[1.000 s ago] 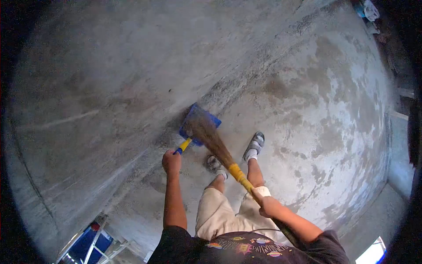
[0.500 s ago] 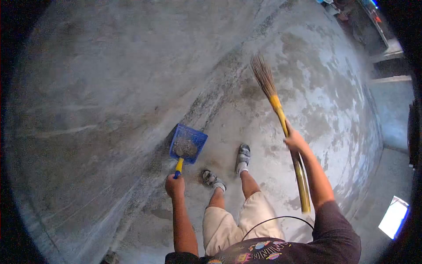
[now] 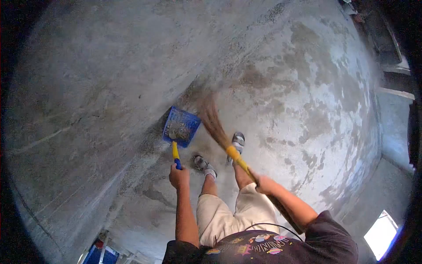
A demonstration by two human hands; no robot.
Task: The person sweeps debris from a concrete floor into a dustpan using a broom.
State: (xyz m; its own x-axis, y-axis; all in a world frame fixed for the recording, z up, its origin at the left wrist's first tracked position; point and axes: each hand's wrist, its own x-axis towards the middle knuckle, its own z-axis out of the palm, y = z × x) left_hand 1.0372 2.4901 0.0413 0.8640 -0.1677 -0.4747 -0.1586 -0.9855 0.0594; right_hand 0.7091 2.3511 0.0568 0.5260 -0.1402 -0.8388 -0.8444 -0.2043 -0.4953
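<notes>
My left hand (image 3: 179, 177) is closed round the blue and yellow handle of a blue dustpan (image 3: 191, 122). Grey dirt (image 3: 178, 130) lies in the pan, which rests by the foot of the wall. My right hand (image 3: 264, 185) grips the long handle of a broom (image 3: 237, 155) with a yellow collar. The broom's brown bristles, blurred by motion, slant up and left, their tips close to the right side of the dustpan. The handle's far end runs back under my right forearm.
A rough concrete wall (image 3: 88, 79) rises on the left, meeting the patchy concrete floor (image 3: 307, 110) along a diagonal line. My sandalled feet (image 3: 204, 164) stand just below the dustpan. A bright opening (image 3: 381, 235) shows at lower right, and blue items (image 3: 102, 254) at lower left.
The broom has swung left and down, bringing its bristles from the upper right to beside the dustpan. The dustpan sits slightly higher and further left in view, still in my left hand.
</notes>
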